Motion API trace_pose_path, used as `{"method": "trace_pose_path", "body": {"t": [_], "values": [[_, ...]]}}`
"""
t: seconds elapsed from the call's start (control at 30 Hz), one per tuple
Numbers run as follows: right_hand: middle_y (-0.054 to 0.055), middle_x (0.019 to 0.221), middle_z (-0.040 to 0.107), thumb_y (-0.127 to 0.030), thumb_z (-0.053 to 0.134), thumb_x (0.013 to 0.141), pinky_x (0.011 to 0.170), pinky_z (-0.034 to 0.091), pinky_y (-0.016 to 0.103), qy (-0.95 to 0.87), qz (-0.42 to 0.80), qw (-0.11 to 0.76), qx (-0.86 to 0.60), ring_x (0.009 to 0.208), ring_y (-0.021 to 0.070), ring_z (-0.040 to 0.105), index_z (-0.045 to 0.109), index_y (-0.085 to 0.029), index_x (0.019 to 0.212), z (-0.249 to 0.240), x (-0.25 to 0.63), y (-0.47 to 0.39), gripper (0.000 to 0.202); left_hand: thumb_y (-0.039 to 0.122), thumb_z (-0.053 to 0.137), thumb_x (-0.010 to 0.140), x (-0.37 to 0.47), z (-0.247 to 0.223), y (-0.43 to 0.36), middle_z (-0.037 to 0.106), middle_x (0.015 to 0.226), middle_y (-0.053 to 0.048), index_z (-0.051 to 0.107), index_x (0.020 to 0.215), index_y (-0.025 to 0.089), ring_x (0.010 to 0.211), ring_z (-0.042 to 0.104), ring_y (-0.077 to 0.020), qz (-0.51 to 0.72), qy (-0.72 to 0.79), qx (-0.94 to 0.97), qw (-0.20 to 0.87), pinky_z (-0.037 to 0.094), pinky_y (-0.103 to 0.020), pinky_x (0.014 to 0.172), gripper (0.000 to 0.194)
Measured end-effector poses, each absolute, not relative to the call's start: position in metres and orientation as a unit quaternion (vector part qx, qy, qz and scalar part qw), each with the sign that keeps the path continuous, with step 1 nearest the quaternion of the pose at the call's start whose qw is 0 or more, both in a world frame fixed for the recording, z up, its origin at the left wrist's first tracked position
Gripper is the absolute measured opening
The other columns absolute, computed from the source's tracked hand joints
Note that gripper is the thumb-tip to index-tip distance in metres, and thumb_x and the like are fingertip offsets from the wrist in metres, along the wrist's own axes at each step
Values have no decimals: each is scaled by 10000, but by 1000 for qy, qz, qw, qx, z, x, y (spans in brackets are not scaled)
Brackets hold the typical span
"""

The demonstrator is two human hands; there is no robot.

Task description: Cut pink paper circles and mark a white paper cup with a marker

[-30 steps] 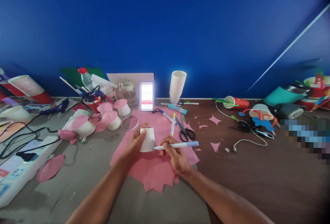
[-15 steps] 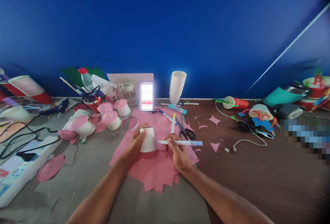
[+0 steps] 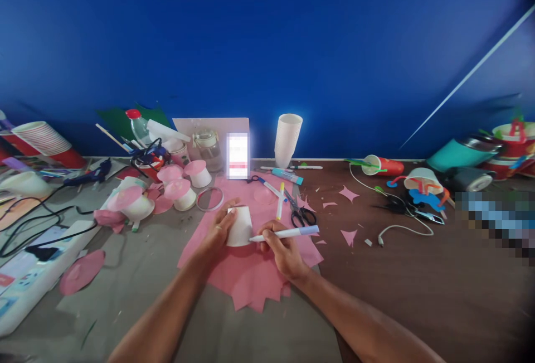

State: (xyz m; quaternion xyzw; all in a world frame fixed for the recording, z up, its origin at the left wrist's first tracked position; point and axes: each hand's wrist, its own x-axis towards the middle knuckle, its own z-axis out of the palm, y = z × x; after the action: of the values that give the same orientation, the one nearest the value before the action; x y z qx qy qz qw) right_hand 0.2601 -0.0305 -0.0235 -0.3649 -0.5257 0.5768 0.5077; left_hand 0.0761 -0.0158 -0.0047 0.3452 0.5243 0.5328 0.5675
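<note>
A white paper cup (image 3: 239,227) is upside down in my left hand (image 3: 219,228), thumb on its side near the narrow end and fingers behind it. My right hand (image 3: 286,251) pinches a white marker pen (image 3: 288,233) with a pale lilac end. The pen's tip is at the lower right side of the cup; whether it touches is too small to tell. Beneath both hands lie pink paper sheets (image 3: 238,274) with jagged cut edges. Black-handled scissors (image 3: 303,216) and a yellow-and-white pen (image 3: 281,200) lie just beyond my right hand.
Several small cups with pink discs (image 3: 179,193) stand at the left, near a tape ring (image 3: 210,199) and a power strip (image 3: 37,274). A stack of white cups (image 3: 288,140) rises at the back. Pink scraps (image 3: 349,236) and a white cable (image 3: 407,229) lie to the right.
My right hand has brought the pen leftward and slightly down, so its tip now meets the cup's edge in view. The cup and my left hand have hardly moved.
</note>
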Motion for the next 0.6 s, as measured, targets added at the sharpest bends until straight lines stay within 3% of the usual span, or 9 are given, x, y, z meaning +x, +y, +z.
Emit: {"method": "trace_pose_path", "body": {"t": [0.2, 0.37, 0.5, 0.6], "values": [[-34, 594, 581, -762, 734, 923, 545, 455, 296, -488, 550, 552, -393, 575, 181, 527, 657, -267, 822, -21, 263, -26, 511, 626, 889, 782, 76, -2, -19, 852, 1127, -136, 713, 1469, 169, 813, 756, -261, 526, 523, 349, 573, 534, -298, 592, 843], [-27, 575, 597, -690, 749, 924, 563, 456, 291, -507, 590, 522, -350, 554, 164, 532, 685, -245, 791, -23, 263, -31, 469, 590, 886, 795, 73, -10, -15, 842, 1171, -147, 717, 1461, 182, 881, 764, -277, 540, 516, 348, 567, 544, -301, 615, 799], [-29, 564, 587, -729, 738, 933, 543, 422, 274, -520, 592, 506, -351, 543, 154, 517, 680, -237, 791, -26, 259, -33, 516, 571, 892, 794, 71, -17, -12, 848, 1153, -155, 730, 1434, 154, 794, 740, -245, 544, 520, 350, 557, 528, -286, 573, 781], [-27, 584, 593, -782, 724, 931, 545, 448, 281, -520, 567, 524, -366, 563, 163, 535, 667, -243, 806, -24, 259, -30, 556, 571, 878, 820, 72, -16, -13, 853, 1124, -149, 727, 1446, 161, 852, 772, -277, 546, 512, 354, 560, 539, -291, 591, 763]]}}
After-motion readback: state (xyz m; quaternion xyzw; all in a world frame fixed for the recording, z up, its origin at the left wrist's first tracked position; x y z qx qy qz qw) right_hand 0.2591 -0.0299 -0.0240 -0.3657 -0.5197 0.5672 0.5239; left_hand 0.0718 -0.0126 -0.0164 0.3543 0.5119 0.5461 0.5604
